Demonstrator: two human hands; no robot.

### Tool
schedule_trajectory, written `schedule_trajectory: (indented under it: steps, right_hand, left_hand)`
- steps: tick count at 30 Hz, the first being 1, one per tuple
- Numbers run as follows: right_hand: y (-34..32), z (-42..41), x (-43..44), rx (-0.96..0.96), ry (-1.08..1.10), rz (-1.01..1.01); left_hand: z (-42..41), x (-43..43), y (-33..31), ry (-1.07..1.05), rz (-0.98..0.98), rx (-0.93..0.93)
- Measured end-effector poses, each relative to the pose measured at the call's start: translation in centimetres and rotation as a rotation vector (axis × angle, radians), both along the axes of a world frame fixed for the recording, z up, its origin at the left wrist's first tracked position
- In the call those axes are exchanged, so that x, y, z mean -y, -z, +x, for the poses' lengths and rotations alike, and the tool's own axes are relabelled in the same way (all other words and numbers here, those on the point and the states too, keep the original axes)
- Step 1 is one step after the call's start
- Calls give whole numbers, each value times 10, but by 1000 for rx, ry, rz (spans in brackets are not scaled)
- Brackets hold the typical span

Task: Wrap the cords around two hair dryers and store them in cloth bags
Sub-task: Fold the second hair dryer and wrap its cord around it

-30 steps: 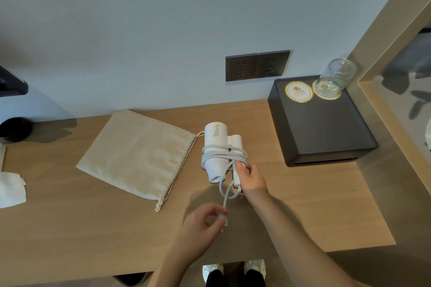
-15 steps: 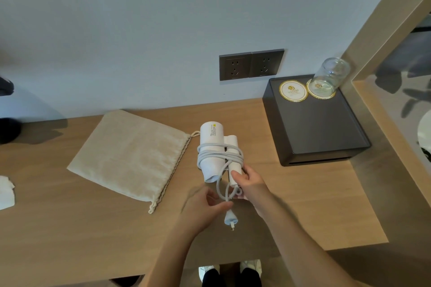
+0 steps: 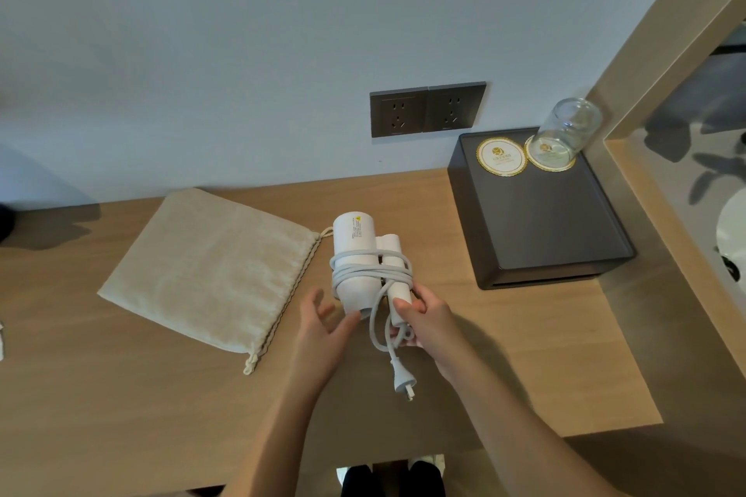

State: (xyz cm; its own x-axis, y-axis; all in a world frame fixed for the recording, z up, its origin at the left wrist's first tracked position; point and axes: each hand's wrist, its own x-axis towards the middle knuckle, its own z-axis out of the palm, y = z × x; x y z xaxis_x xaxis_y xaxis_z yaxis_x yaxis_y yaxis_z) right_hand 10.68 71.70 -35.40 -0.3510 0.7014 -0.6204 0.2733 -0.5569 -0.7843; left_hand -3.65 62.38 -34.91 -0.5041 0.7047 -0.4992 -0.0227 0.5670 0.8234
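Dryer [image 3: 356, 254], cord [image 3: 373, 274] wound round it, is held over the desk [image 3: 524, 355]; the right hand [image 3: 422, 321] grips its folded handle. Left hand [image 3: 323, 329] is spread beside the barrel. Bag [image 3: 210, 270] lies flat alongside, contents unseen.

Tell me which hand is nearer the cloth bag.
Left. The left hand hovers just right of the cloth bag; the right hand grips the hair dryer farther right.

Dark tray [image 3: 545, 222] on the desk [image 3: 524, 355] holds a coaster [image 3: 501, 156] and a glass [image 3: 569, 129] (upside down).
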Motion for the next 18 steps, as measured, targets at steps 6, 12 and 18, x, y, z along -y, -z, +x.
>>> schedule_trajectory:
  steps: [6, 12, 18]
  right_hand:
    - [2, 5, -8, 37, 19, 52]
    - [1, 24, -29, 62, 87, 94]
    - [2, 25, -38, 100, 77, 76]
  left_hand:
    - [4, -35, 1, 140, 214, 60]
    - [19, -61, 11, 184, 152, 30]
    - [21, -74, 14, 184, 124, 13]
